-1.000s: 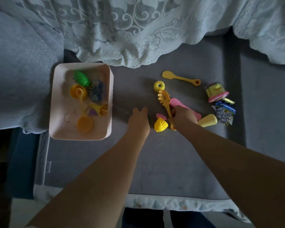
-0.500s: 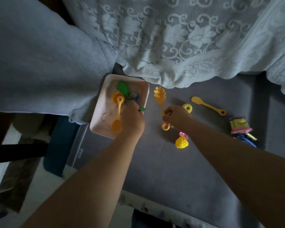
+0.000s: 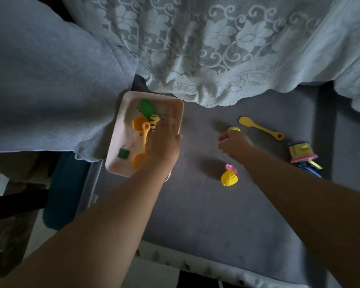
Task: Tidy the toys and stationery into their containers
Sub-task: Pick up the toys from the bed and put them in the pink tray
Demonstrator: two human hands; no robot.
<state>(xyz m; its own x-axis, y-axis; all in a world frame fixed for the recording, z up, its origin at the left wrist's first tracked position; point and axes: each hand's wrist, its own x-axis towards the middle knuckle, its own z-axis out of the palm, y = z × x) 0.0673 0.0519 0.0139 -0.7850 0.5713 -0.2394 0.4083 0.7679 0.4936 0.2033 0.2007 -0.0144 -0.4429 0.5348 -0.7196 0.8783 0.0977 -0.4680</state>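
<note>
Toys half sorted: shallow pink plastic tray (image 3: pixel 121 129) at the grey sofa seat's (image 3: pixel 206 215) left edge, within easy reach, already holding a green leaf piece (image 3: pixel 146 108), an orange plastic ladle (image 3: pixel 142 145) and a yellow slotted spoon (image 3: pixel 154 121). Left hand (image 3: pixel 164 145) low over the tray's right rim, fingers blurred, so grip impossible to tell. Right hand (image 3: pixel 233 142) loosely curled beside a small yellow round toy (image 3: pixel 234 129), apparently empty, probably reaching. Yellow leaf-shaped mould (image 3: pixel 229 178) and long yellow spatula (image 3: pixel 259 127) loose on the seat, not yet collected.
</note>
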